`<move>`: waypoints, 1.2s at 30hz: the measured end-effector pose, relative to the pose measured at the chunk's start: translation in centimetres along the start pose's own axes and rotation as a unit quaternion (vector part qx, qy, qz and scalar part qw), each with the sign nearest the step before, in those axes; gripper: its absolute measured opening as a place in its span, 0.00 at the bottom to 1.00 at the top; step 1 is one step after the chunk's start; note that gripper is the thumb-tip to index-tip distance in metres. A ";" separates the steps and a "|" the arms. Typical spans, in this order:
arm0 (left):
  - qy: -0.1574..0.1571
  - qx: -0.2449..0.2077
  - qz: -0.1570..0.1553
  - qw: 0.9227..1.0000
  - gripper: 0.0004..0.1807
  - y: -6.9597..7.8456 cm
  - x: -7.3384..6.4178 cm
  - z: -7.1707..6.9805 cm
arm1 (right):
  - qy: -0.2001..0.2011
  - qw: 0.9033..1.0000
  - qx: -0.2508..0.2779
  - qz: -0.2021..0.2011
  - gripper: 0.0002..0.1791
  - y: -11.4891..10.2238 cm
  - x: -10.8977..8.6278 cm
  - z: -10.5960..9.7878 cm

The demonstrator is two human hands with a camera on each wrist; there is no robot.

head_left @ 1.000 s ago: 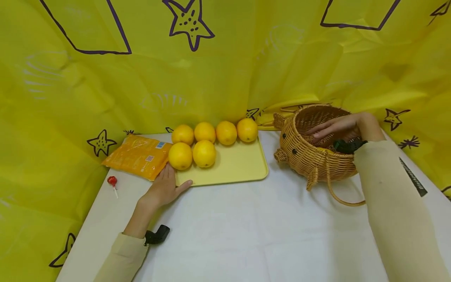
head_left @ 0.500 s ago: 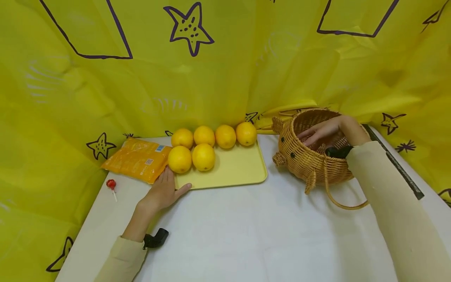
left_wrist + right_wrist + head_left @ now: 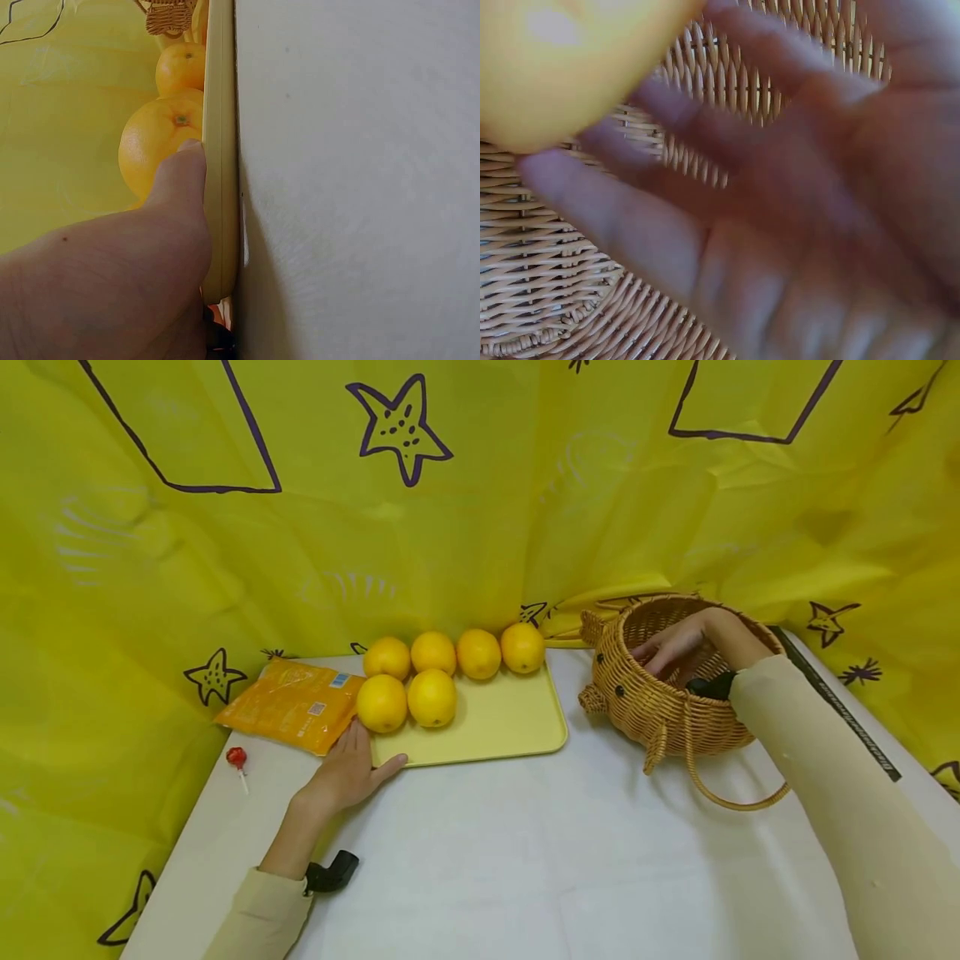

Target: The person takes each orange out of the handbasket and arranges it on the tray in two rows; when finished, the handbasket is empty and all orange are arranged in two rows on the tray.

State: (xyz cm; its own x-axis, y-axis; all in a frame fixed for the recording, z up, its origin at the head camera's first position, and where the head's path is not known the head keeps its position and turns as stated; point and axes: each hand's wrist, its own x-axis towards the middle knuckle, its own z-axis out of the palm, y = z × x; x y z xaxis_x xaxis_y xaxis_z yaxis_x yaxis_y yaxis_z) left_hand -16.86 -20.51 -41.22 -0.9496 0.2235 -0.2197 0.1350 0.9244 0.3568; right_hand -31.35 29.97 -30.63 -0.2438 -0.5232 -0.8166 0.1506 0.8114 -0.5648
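Note:
My left hand rests with straight fingers against the left front corner of a pale yellow tray; its thumb lies along the front rim. Several oranges stand on the tray's left and back parts. The left wrist view shows the thumb over the tray's edge close to an orange. My right hand reaches into a wicker basket with an animal face. Inside, in the right wrist view, its spread fingers meet the lower edge of an orange; the thumb's contact is unclear.
An orange plastic packet lies left of the tray, touching it or nearly so. A red lollipop lies at the table's left edge. The basket's handle hangs toward the front. A yellow patterned cloth rises behind the table.
My right hand has sunk deeper into the basket and shifted left, its fingertips now hidden behind the rim. The left hand keeps its place at the tray. The head view has tilted slightly up.

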 end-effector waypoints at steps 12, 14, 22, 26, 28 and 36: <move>-0.003 0.002 -0.001 1.000 0.59 -0.2 0.1 0.3 | -0.008 0.999 0.006 0.043 0.32 -0.2 0.6 -0.1; -0.004 0.004 -0.001 1.000 0.59 -0.2 0.1 0.3 | -0.016 0.999 0.011 0.036 0.29 -0.1 0.7 -0.1; -0.005 0.009 -0.003 1.000 0.59 -0.2 0.0 0.2 | -0.048 0.999 0.022 -0.007 0.23 0.5 0.7 -0.7; -0.004 0.010 -0.003 1.000 0.59 -0.2 0.0 0.3 | -0.045 0.998 0.026 -0.026 0.27 0.8 0.6 -0.8; -0.003 0.010 -0.003 1.000 0.59 -0.2 0.1 0.3 | -0.033 0.999 0.025 -0.030 0.32 1.0 0.5 -0.9; 0.004 0.008 0.001 1.000 0.59 -0.3 0.2 0.3 | 0.025 0.998 0.030 -0.047 0.43 0.9 -0.7 -1.0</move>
State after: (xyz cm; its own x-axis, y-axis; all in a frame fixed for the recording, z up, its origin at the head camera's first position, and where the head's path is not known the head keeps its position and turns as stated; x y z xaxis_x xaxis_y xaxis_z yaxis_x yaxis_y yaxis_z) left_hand -17.00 -20.66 -41.65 -0.9515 0.2230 -0.2117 0.1413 0.9286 0.3431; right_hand -32.06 31.31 -30.47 -0.3070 -0.5812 -0.7536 0.1816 0.7415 -0.6459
